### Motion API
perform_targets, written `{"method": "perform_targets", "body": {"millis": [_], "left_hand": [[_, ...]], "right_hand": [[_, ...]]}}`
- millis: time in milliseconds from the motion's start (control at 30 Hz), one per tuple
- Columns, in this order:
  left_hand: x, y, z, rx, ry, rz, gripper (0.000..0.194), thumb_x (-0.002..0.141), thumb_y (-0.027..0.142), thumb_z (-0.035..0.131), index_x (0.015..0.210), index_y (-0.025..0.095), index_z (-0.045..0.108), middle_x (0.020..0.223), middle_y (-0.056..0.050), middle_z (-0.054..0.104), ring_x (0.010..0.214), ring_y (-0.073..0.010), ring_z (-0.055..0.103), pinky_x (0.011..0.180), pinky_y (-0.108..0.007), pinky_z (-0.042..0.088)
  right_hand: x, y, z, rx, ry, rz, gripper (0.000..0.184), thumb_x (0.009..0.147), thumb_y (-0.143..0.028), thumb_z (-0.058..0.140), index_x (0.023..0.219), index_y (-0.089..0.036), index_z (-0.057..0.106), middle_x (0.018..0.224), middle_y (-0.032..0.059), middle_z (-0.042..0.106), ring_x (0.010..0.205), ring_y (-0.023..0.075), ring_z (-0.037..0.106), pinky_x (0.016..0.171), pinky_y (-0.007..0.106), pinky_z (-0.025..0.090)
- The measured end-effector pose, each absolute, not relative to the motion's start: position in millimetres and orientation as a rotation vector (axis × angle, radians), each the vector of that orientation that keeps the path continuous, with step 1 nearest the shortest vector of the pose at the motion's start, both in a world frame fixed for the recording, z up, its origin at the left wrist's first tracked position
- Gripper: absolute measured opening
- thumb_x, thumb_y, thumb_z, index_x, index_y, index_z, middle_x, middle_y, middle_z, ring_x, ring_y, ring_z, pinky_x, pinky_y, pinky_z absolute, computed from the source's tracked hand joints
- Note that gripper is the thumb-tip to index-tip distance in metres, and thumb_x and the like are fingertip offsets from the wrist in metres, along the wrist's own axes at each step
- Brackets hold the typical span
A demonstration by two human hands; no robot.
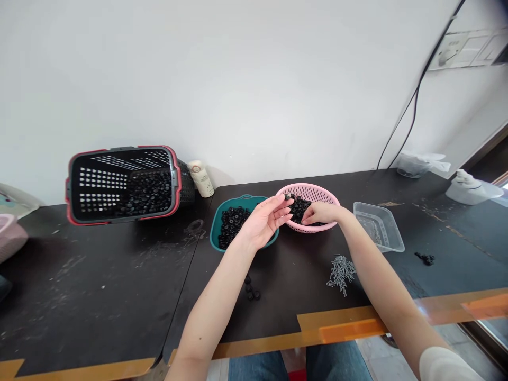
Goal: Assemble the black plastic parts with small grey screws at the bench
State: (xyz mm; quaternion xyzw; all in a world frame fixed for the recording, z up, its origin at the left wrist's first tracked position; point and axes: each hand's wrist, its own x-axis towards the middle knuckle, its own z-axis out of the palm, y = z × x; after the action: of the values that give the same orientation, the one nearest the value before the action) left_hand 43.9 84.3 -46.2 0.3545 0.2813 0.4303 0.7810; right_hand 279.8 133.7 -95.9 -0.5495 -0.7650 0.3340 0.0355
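My left hand (265, 219) is raised over the right side of the teal basin (214, 233), palm turned up. Its thumb and fingertips pinch a small dark round part (287, 196). The basin holds many black ring-shaped parts (234, 222). My right hand (319, 212) reaches into the pink basket (313, 189), fingers bent down together among small black parts (298, 209); whether it grips one is hidden. A loose heap of grey screws (340, 272) lies on the table near my right forearm. A few black rings (251, 290) sit beside my left forearm.
A dark crate with red trim (174, 159) holds more black parts at the left. Beside it a pale cylinder (201, 179) leans by the wall. A clear plastic tray (389, 227) and a small black pile (424, 259) are at the right. Orange tape (349, 330) runs along the table's front edge.
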Motion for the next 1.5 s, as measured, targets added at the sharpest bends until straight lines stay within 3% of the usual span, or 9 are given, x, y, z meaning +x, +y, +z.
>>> {"method": "perform_targets", "body": {"millis": [133, 300, 500, 700, 967, 1200, 1500], "left_hand": [[43, 85, -47, 0.79, 0.578, 0.936, 0.018, 0.079, 0.026, 0.07, 0.092, 0.014, 0.067, 0.095, -0.004, 0.072, 0.065, -0.0057, 0.065, 0.067, -0.017, 0.057], [42, 85, -47, 0.835, 0.577, 0.986, 0.02, 0.077, 0.028, 0.072, 0.092, 0.015, 0.066, 0.095, -0.004, 0.071, 0.065, -0.0054, 0.064, 0.068, -0.018, 0.057], [42, 72, -40, 1.093, 0.622, 1.173, 0.029, 0.074, 0.033, 0.073, 0.098, 0.018, 0.065, 0.096, -0.003, 0.07, 0.069, -0.0069, 0.064, 0.071, -0.021, 0.056], [41, 36, -24, 1.528, 0.658, 1.347, 0.024, 0.076, 0.033, 0.071, 0.095, 0.018, 0.067, 0.097, -0.006, 0.067, 0.079, -0.0127, 0.063, 0.069, -0.024, 0.057], [38, 9, -12, 2.022, 0.771, 1.509, 0.015, 0.082, 0.025, 0.064, 0.096, 0.019, 0.069, 0.091, -0.003, 0.067, 0.075, -0.0105, 0.063, 0.069, -0.021, 0.058], [36, 9, -15, 2.189, 0.823, 1.532, 0.015, 0.082, 0.021, 0.064, 0.096, 0.018, 0.068, 0.09, -0.004, 0.068, 0.073, -0.0104, 0.063, 0.068, -0.021, 0.058], [37, 9, -16, 2.214, 0.785, 1.652, 0.016, 0.08, 0.019, 0.066, 0.096, 0.018, 0.068, 0.087, -0.003, 0.068, 0.07, -0.0104, 0.064, 0.067, -0.021, 0.059]], "right_hand": [[279, 135, -99, -1.601, -2.37, 1.072, 0.024, 0.068, -0.037, 0.067, 0.087, -0.025, 0.077, 0.085, 0.0002, 0.074, 0.083, 0.0244, 0.064, 0.073, 0.031, 0.044], [277, 131, -92, -1.591, -2.197, 0.999, 0.025, 0.07, -0.035, 0.068, 0.088, -0.018, 0.071, 0.088, 0.0057, 0.072, 0.085, 0.024, 0.065, 0.077, 0.034, 0.048], [270, 95, -51, -0.993, -1.776, 1.353, 0.032, 0.071, -0.035, 0.075, 0.094, -0.016, 0.063, 0.093, 0.007, 0.07, 0.09, 0.0196, 0.067, 0.084, 0.036, 0.052], [251, 61, -30, -0.7, -1.593, 1.218, 0.028, 0.068, -0.035, 0.08, 0.086, -0.019, 0.066, 0.089, 0.0051, 0.071, 0.077, 0.0182, 0.068, 0.075, 0.035, 0.056], [240, 43, -24, -0.617, -1.597, 1.185, 0.021, 0.068, -0.024, 0.081, 0.086, -0.023, 0.069, 0.092, 0.0023, 0.071, 0.072, 0.0142, 0.067, 0.062, 0.027, 0.057], [237, 39, -23, -0.67, -1.624, 1.167, 0.022, 0.068, -0.027, 0.081, 0.086, -0.022, 0.07, 0.091, 0.0048, 0.071, 0.071, 0.0159, 0.066, 0.06, 0.029, 0.059], [236, 34, -20, -0.512, -1.564, 1.172, 0.022, 0.07, -0.01, 0.077, 0.089, -0.021, 0.072, 0.094, 0.0051, 0.071, 0.077, 0.015, 0.068, 0.062, 0.023, 0.059]]}}
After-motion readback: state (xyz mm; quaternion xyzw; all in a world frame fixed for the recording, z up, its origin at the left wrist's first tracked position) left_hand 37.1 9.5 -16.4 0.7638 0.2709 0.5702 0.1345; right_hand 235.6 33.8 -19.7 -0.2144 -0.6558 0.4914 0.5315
